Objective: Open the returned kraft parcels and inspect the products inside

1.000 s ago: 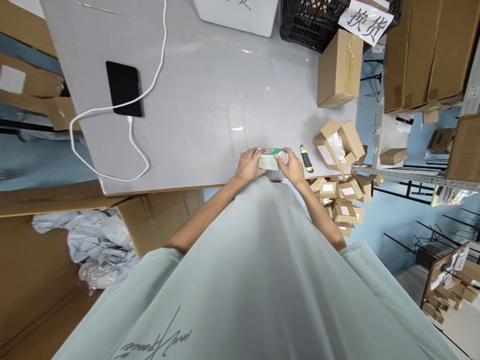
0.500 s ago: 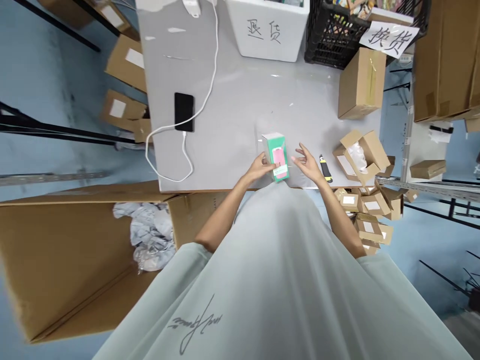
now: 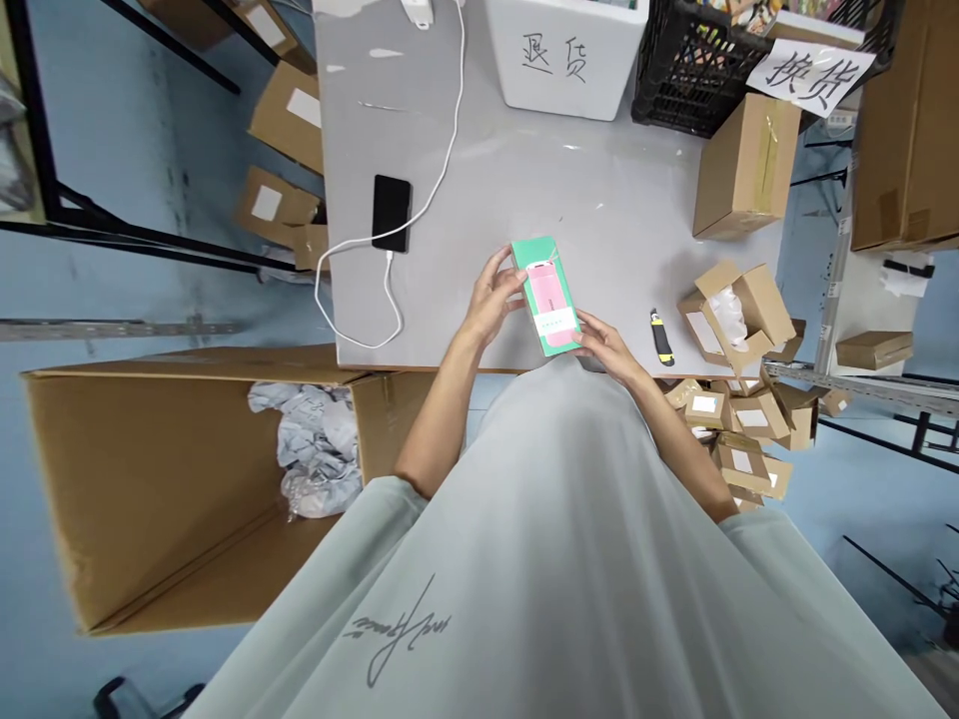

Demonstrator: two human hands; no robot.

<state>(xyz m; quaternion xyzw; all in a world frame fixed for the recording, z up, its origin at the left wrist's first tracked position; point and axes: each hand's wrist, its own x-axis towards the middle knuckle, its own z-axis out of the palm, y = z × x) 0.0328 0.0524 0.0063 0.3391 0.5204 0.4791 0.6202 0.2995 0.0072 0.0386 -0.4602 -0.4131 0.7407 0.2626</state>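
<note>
A green product box (image 3: 544,296) with a pink picture and a white strip on its face is held over the table's front edge. My left hand (image 3: 491,298) grips its left side, thumb on the face near the upper part. At the lower right corner, my right hand (image 3: 601,346) has its fingers closed on the edge of the box. The printed face is turned up to the camera. To the right of my right hand lies a black and yellow box cutter (image 3: 661,338). What is inside the green box is hidden.
On the table (image 3: 450,270) lies a black phone (image 3: 392,213) with a white cable (image 3: 451,140). A white bin (image 3: 565,60), a black crate (image 3: 678,75), a closed carton (image 3: 747,170) and an opened carton (image 3: 738,315) stand around. A large carton (image 3: 180,479) with crumpled packaging (image 3: 319,449) sits left.
The green box has been raised and tilted, so its printed face turns up to me. My right hand, open and apart before, has closed on its lower right corner.
</note>
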